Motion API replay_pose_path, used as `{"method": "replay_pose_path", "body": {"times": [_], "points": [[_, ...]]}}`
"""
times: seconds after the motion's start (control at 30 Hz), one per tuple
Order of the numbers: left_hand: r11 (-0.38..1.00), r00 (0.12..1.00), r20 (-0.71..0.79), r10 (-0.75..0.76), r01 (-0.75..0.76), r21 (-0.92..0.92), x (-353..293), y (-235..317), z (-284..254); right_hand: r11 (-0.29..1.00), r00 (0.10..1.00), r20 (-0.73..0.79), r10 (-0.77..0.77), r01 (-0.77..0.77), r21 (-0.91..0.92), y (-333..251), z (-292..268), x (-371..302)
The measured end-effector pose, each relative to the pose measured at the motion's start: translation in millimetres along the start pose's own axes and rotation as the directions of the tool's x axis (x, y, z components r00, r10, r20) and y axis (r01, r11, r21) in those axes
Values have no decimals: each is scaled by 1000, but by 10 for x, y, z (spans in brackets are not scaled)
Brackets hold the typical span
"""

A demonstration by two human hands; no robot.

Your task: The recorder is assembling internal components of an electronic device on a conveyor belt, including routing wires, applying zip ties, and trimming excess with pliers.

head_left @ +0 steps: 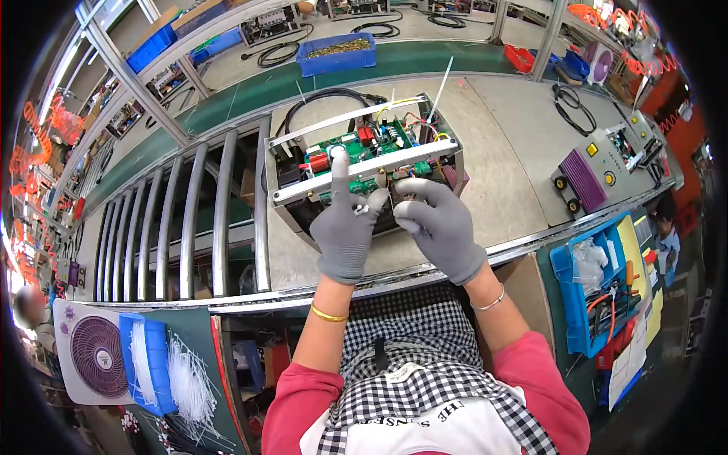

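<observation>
An open electronic unit (284, 193) with a metal frame and a green circuit board (345, 144) sits on the bench in front of me. My left hand (345, 227), in a grey glove, reaches over its near rail (303, 188). The index finger points onto the board, while the thumb and other fingers curl by a small white piece (362, 209). My right hand (440, 224), gloved alike, pinches close to the left thumb at the near side; what it holds is too small to make out. White cable ties (440, 89) stick up from the unit.
Metal rollers (189, 220) lie left of the unit. A purple-sided unit (588, 178) stands to the right. Nearer are a blue tool tray (580, 303) and, at lower left, a pile of white cable ties (189, 383) beside a blue bin (159, 364). A blue bin of small metal parts (337, 57) stands behind.
</observation>
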State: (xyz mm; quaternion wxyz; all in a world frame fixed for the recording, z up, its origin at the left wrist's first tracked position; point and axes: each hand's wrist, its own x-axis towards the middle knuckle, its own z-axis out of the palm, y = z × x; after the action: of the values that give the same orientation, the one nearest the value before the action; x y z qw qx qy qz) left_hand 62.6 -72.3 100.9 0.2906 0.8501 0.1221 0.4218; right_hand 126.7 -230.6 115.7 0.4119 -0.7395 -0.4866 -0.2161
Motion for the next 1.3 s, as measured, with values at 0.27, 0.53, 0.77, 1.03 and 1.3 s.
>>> {"method": "replay_pose_path", "body": {"times": [0.27, 0.53, 0.77, 1.03, 1.3], "points": [[992, 992, 126, 14, -30, 126, 37, -45, -49, 858, 970, -58, 237, -181, 481, 23, 240, 2], [968, 985, 24, 173, -174, 180, 29, -152, 88, 217, 714, 120, 690, -362, 907, -489, 548, 60], [980, 988, 81, 129, -140, 144, 32, -157, 76, 14, 647, 359, 672, -495, 869, -453, 355, 118], [988, 950, 311, 23, 26, -155, 207, 87, -389, 722, 760, -138, 635, -521, 455, -120, -30, -119], [953, 915, 280, 290, -250, -169, 709, 390, -358, 823, 842, -79, 533, -495, 277, 208, -7, -100]]}}
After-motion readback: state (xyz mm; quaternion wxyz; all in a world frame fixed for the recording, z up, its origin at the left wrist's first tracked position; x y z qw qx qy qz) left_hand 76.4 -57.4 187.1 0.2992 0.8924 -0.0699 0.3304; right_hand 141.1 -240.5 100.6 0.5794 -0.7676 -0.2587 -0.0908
